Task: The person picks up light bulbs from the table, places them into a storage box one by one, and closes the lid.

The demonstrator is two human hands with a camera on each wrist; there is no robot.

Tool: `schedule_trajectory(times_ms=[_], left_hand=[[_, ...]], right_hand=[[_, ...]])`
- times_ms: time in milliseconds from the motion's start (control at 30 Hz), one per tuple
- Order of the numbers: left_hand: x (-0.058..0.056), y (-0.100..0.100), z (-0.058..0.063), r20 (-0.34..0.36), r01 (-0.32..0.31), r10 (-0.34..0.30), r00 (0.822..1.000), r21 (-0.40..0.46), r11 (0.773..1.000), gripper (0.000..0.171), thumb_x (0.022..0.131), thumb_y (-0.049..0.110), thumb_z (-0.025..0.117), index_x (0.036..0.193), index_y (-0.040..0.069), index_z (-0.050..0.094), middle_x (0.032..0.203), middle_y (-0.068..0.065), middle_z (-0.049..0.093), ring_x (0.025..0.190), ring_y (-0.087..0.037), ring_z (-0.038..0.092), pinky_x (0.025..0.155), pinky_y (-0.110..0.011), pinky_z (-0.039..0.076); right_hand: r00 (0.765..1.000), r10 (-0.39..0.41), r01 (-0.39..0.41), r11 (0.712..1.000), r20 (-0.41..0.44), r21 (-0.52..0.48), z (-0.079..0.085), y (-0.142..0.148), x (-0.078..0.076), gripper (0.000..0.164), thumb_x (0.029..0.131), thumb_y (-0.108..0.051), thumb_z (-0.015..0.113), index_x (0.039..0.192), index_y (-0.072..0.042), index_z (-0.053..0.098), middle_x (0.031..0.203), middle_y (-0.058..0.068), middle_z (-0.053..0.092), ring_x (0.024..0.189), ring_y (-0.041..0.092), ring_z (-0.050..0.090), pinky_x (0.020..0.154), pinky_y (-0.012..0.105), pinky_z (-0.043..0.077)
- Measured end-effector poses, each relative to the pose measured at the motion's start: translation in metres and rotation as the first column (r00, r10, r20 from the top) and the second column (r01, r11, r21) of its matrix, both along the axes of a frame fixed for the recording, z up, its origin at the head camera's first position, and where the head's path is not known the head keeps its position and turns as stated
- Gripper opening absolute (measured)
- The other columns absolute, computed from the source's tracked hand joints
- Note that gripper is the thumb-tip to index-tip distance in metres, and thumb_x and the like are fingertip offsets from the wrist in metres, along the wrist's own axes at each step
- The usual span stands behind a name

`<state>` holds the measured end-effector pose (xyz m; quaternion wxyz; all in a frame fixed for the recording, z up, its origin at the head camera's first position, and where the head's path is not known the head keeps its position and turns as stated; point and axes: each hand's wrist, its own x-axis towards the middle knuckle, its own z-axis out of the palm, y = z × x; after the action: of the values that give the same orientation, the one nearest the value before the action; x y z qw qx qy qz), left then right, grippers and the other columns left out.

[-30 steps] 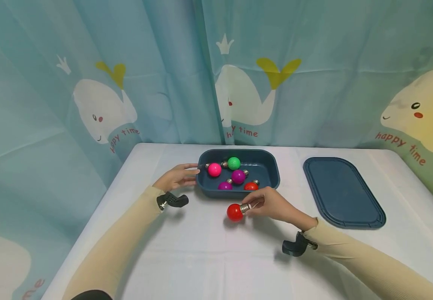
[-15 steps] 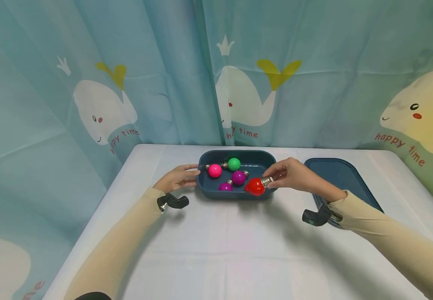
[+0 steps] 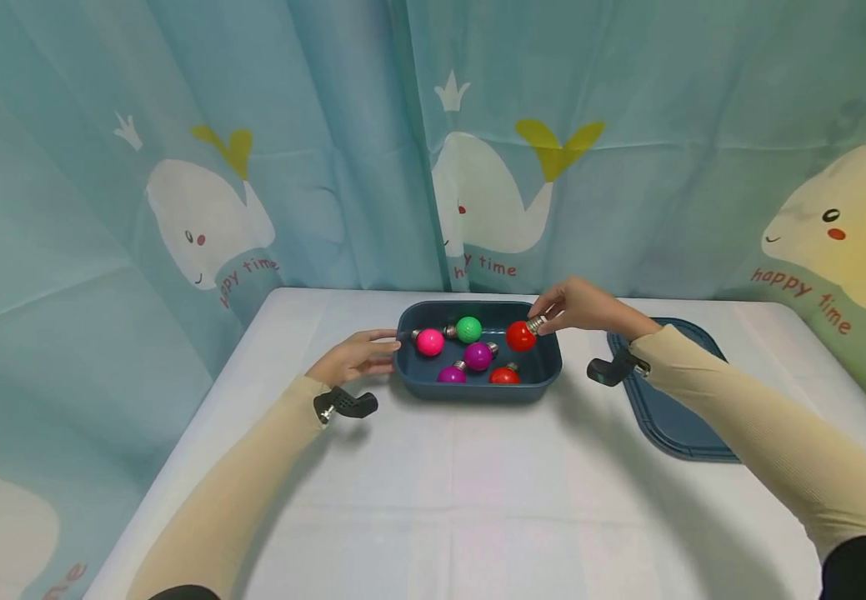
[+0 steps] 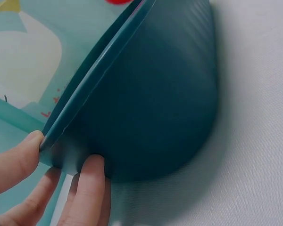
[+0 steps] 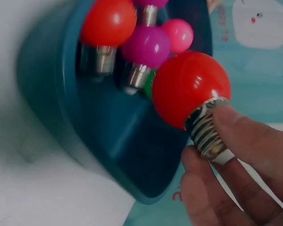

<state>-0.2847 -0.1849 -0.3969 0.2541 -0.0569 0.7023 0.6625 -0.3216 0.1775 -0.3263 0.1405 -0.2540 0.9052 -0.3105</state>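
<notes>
My right hand [image 3: 578,307] pinches a red light bulb [image 3: 520,336] by its silver screw base, over the right end of a dark blue plastic box [image 3: 478,390]. In the right wrist view the red globe points away from the fingers [image 5: 247,141]. Inside the box lie a pink bulb [image 3: 430,342], a green bulb [image 3: 468,330], two purple bulbs [image 3: 478,357] and another red bulb [image 3: 504,376]. My left hand [image 3: 356,357] touches the box's left end; the left wrist view shows its fingertips [image 4: 92,165] resting against the outer wall, with the thumb at the rim.
A dark blue lid [image 3: 683,417] lies flat on the white table [image 3: 417,500] to the right, partly hidden under my right forearm. Behind the table hangs a light blue curtain [image 3: 357,208] printed with whales.
My right hand has carried the red bulb from the table in front of the box up over its right end. The left hand stays at the box.
</notes>
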Motion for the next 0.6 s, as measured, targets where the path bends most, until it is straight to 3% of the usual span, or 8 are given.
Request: schedule_trajectory(times_ms=[167, 400, 600], left_hand=[[0.000, 0.000, 0.000, 0.000, -0.003, 0.003, 1.000, -0.009, 1.000, 0.055, 0.096, 0.012, 0.053, 0.145, 0.003, 0.031, 0.142, -0.020, 0.044, 0.091, -0.010, 0.061, 0.097, -0.029, 0.051], [0.000, 0.000, 0.000, 0.004, -0.008, 0.008, 1.000, 0.016, 1.000, 0.054, 0.095, 0.010, 0.054, 0.144, 0.001, 0.033, 0.123, -0.011, 0.057, 0.086, -0.008, 0.062, 0.077, -0.019, 0.055], [0.001, 0.001, 0.002, 0.012, -0.023, 0.023, 1.000, 0.012, 1.000, 0.054, 0.095, 0.010, 0.053, 0.144, 0.002, 0.033, 0.120, -0.009, 0.057, 0.083, -0.007, 0.061, 0.074, -0.018, 0.054]], right_hand=[[0.998, 0.050, -0.051, 0.998, 0.026, 0.034, -0.011, -0.003, -0.019, 0.023, 0.077, -0.003, 0.074, 0.099, 0.000, 0.071, 0.100, 0.017, 0.071, 0.087, 0.022, 0.069, 0.081, 0.037, 0.058], [0.980, 0.192, -0.194, 0.980, 0.042, 0.046, -0.026, -0.010, -0.036, 0.021, 0.076, 0.001, 0.073, 0.097, 0.002, 0.071, 0.099, 0.018, 0.071, 0.084, 0.020, 0.069, 0.078, 0.034, 0.059], [0.961, 0.273, -0.276, 0.960, 0.053, 0.052, -0.034, -0.016, -0.046, 0.021, 0.076, 0.002, 0.073, 0.097, 0.003, 0.070, 0.098, 0.019, 0.071, 0.085, 0.024, 0.069, 0.081, 0.036, 0.058]])
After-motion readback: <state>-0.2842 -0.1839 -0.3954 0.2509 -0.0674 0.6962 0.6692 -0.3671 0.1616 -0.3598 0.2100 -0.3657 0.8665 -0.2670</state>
